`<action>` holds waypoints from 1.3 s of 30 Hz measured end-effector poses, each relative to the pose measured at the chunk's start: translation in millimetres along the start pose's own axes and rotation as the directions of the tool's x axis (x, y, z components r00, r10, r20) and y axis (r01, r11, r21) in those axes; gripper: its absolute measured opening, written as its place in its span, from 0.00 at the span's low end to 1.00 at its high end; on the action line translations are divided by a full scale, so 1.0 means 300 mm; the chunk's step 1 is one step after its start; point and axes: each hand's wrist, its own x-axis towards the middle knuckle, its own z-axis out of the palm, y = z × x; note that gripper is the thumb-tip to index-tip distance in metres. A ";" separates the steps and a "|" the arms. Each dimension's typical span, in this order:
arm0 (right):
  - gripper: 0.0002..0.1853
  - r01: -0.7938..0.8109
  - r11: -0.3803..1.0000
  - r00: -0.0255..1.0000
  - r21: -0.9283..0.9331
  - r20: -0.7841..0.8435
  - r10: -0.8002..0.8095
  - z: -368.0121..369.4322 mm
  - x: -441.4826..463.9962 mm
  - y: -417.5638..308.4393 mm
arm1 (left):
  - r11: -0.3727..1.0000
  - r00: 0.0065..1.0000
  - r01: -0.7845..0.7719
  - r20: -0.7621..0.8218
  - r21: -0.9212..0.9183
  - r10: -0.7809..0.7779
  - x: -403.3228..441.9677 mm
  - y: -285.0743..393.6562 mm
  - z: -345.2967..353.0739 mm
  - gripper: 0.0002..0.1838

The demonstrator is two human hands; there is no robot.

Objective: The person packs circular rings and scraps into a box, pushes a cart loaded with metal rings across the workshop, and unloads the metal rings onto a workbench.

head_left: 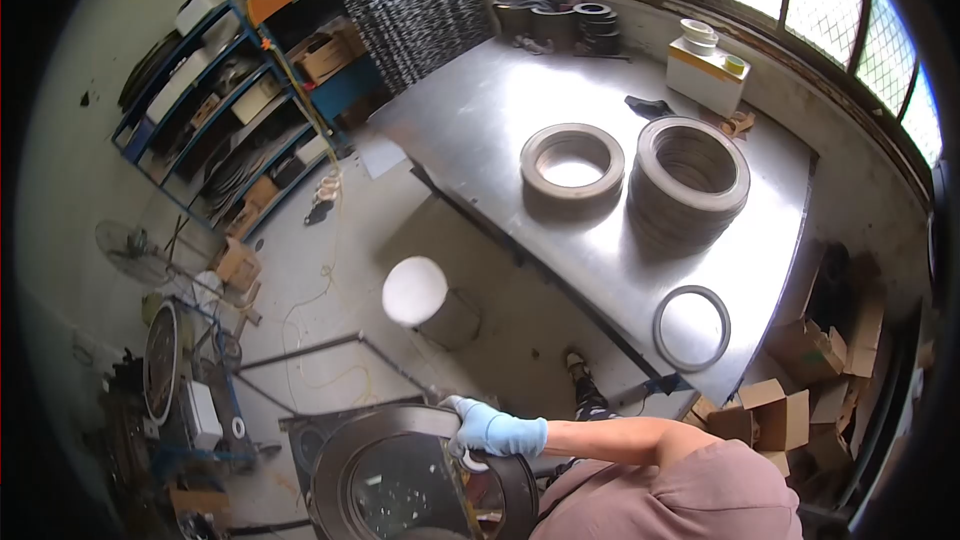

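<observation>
My right hand (492, 430), in a light blue glove, reaches in from the lower right. Its fingers are wrapped over the upper right edge of a large dark ring (400, 424). The ring is above a dark flat panel (300, 435) on a metal frame, and its lower part is cut off by the picture edge. Through its opening show a dark surface with pale flecks and a yellowish strip. My left hand is out of view.
A metal-topped table (460, 120) bears a tall ring stack (690, 210), a shorter stack (572, 175) and a thin ring (692, 328). A white-topped stool (415, 290) stands nearby. Blue shelves (215, 110), a fan (135, 250) and cardboard boxes (770, 415) line the sides.
</observation>
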 end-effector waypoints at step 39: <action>0.28 -0.409 0.363 0.353 -0.837 -0.512 -0.783 -2.697 0.521 -0.726 | 0.096 0.540 -0.190 0.185 0.977 -0.821 0.153 -0.750 1.693 0.35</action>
